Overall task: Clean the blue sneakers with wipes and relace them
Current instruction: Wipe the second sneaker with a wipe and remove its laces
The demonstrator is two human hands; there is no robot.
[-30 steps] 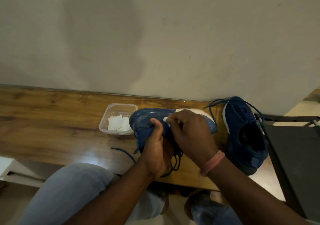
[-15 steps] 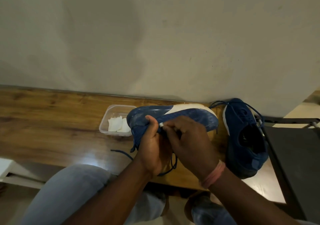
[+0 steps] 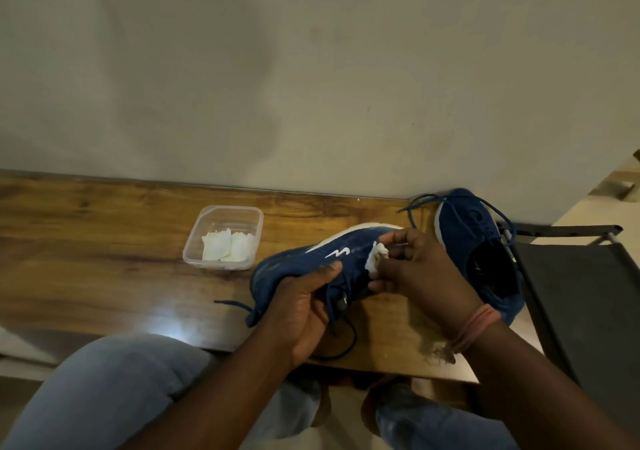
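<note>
Sneaker (image 3: 311, 269) held tilted over table (image 3: 104, 259), gripped underneath by left hand (image 3: 301, 311), thumb on its side. Right hand (image 3: 419, 273) pinching wipe (image 3: 375, 259) against the upper. Lace (image 3: 337, 342) dangling below. 2nd sneaker (image 3: 467, 238) lying at table's right end. Tub (image 3: 223, 236) holding wipes, just left.

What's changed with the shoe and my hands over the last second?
The held sneaker has been turned: a second ago its sole faced the camera, now its blue side with the white logo shows. The left hand still grips it, and the right hand still pinches the white wipe against it. The second sneaker and the wipe tub have not moved.
</note>
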